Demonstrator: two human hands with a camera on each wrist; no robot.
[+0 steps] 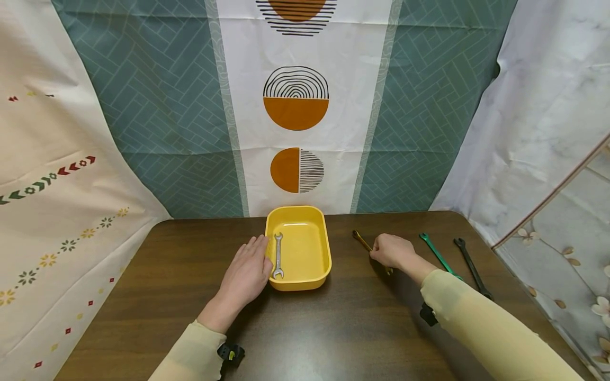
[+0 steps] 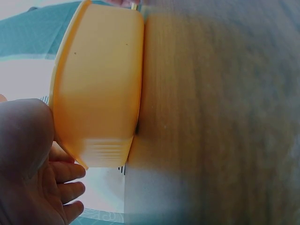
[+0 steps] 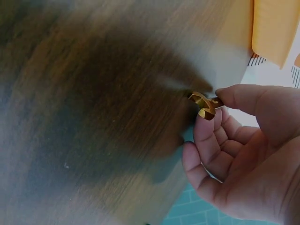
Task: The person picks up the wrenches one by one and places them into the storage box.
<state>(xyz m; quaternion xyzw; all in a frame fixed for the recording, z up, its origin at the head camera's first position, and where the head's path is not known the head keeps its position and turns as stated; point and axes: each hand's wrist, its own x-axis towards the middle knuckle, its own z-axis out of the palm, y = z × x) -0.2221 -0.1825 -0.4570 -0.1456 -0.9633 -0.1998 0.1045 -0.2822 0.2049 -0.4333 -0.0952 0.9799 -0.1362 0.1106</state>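
Gold wrench (image 1: 362,240): slantwise to the right of the yellow tray (image 1: 302,254), pinched near one open end between thumb and index finger of the right hand (image 1: 393,251), remaining fingers loosely curled around nothing. Looks like the grasping step, on the verge of a lift; cannot tell contact from clearance between wrench and table (image 1: 333,328). At the tray's left wall, the left hand (image 1: 245,267), fingers nearly straight, touching without gripping, perhaps as a brace. Inside the tray, along its left side, a silver wrench (image 1: 278,256); farther to the tray's right, a green wrench (image 1: 437,253), then a black wrench (image 1: 472,266). Calls next, in all likelihood, for a firm pinch, a clean lift and a check on any swing of the far end.
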